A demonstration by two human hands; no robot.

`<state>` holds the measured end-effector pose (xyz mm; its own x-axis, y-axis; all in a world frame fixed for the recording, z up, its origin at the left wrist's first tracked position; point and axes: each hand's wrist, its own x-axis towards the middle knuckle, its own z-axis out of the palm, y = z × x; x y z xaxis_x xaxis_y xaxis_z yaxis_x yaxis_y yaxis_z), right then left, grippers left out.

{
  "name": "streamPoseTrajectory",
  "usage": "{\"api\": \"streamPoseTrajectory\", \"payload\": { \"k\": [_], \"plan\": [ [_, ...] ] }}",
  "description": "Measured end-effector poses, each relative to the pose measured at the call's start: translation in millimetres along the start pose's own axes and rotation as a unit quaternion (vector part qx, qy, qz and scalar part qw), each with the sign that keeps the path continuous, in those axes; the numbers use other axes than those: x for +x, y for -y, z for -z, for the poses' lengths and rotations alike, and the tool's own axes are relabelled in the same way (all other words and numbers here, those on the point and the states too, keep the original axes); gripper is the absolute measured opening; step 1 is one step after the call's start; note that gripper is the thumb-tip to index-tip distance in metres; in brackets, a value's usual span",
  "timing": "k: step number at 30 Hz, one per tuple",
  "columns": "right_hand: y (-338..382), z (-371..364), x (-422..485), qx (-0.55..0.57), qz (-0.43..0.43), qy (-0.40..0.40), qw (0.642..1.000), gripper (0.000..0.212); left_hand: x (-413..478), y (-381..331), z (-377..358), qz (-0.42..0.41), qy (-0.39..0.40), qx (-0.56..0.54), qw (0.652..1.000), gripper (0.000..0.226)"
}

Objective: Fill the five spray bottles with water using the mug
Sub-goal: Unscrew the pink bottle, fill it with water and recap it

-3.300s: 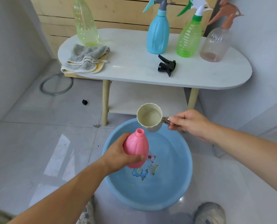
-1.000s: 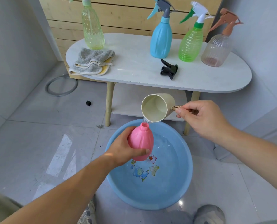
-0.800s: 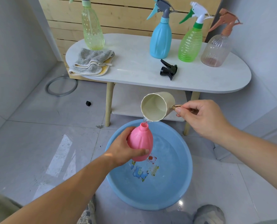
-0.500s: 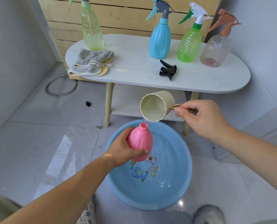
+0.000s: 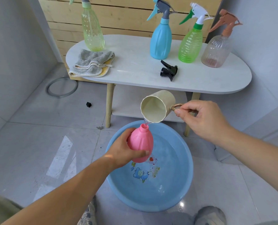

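hands meet over a blue basin (image 5: 186, 189) on a grey tiled floor. left hand (image 5: 124, 150) is wrapped around the belly of a pink bottle (image 5: 141, 142), thumb across its front, holding it upright with its open neck at the top and no spray head on it. right hand (image 5: 201, 118) pinches the thin metal handle of a cream mug (image 5: 156, 108) between thumb and fingers. the mug is tipped far over, mouth facing the camera, its lower rim just above the bottle's neck, and a thin stream of water falls from that rim into the opening. the basin below holds shallow water and has a cartoon print on its bottom.

behind the hands stands a low white oval table (image 5: 135, 69) with wooden legs. on it, from left to right: a pale green spray bottle (image 5: 92, 30), a folded grey cloth (image 5: 92, 63), a blue spray bottle (image 5: 161, 39), a bright green spray bottle (image 5: 190, 44) and a clear spray bottle (image 5: 216, 49) with a brown trigger. a loose black spray head (image 5: 168, 71) lies on its side in front of the blue bottle. the tips of two shoes show at the bottom edge.
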<state>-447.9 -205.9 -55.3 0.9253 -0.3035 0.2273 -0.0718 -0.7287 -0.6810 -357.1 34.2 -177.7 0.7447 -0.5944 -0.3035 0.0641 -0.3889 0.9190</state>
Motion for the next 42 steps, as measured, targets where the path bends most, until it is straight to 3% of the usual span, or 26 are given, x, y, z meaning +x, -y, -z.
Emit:
{"api": "streamPoseTrajectory", "payload": {
  "k": [10, 33, 42],
  "plan": [
    [1.7, 0.2, -0.3, -0.029, 0.026, -0.005, 0.999, 0.016, 0.3, 0.7, -0.4, 0.000, 0.000, 0.004, 1.000, 0.097],
    [-0.5, -1.5, 0.6, -0.099, 0.087, -0.004, 0.991, 0.011, 2.9, 3.5, -2.1, -0.005, 0.003, 0.000, 1.000, 0.095],
    [-1.4, -2.9, 0.6, -0.112, 0.134, -0.013, 0.985, 0.023, 3.3, 4.0, -2.5, -0.002, 0.005, 0.006, 1.000, 0.096]
  ]
}}
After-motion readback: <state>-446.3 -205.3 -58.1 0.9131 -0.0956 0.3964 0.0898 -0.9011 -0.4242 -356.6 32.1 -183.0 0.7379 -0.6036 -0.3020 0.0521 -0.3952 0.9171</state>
